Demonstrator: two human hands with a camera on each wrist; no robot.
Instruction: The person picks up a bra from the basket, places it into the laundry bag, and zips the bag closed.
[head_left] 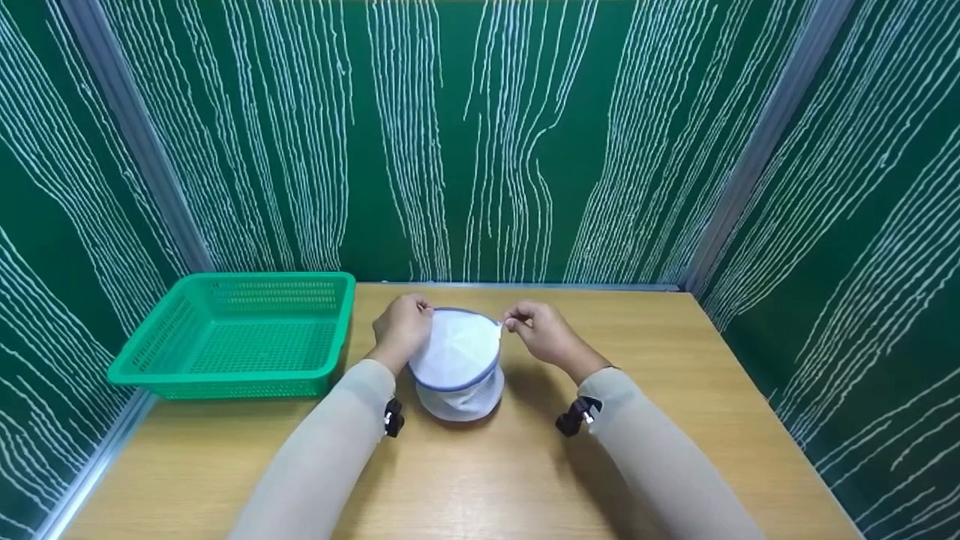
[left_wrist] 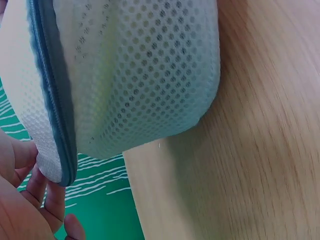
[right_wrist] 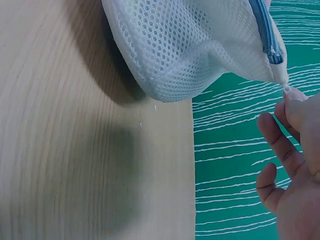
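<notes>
A white mesh laundry bag [head_left: 456, 349] with a blue zipper round its top stands on the table, its lid tilted in the head view. The thumb and fingers of my left hand [head_left: 403, 328] pinch the bag's rim on the far left side. In the left wrist view the blue zipper [left_wrist: 52, 95] runs along that edge, and something yellowish shows faintly through the mesh. My right hand [head_left: 551, 337] pinches a small white tab at the zipper's right end. That zipper end [right_wrist: 272, 50] appears in the right wrist view, with the other fingers loosely bent.
To the left stands a green plastic basket [head_left: 262, 375] with perforated sides. The wooden table [head_left: 480, 480] reaches back to green walls [head_left: 525, 150] with wavy white lines. Grey metal posts [head_left: 765, 142] mark the corners.
</notes>
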